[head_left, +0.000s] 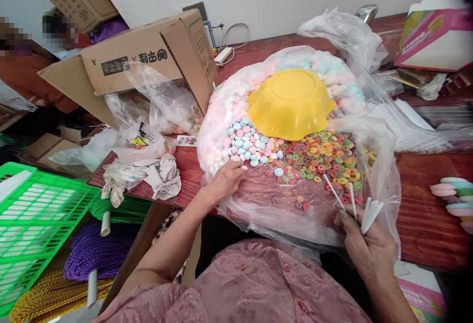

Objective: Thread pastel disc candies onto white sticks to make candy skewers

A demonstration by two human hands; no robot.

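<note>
My left hand [226,181] is at the near left edge of the candy pile, fingers curled together. A small pink candy [244,167] shows between its thumb and fingertips. Pastel blue, pink and white oval candies [247,140] lie just beyond it. My right hand [369,244] is closed around several white sticks [352,199], which point up and away from me. In front of it spread colourful ring-shaped candies [328,153]. An upturned yellow bowl [291,103] with a wavy rim rests on the pile. Clear plastic sheeting [273,214] lies under the candies.
An open cardboard box [148,56] with plastic bags stands at the left. A crumpled grey cloth [164,177] lies near the table edge. Below are a green basket [48,224] and bundled cords [99,246]. Stacked pastel candies [456,197] sit right; a person [33,81] is far left.
</note>
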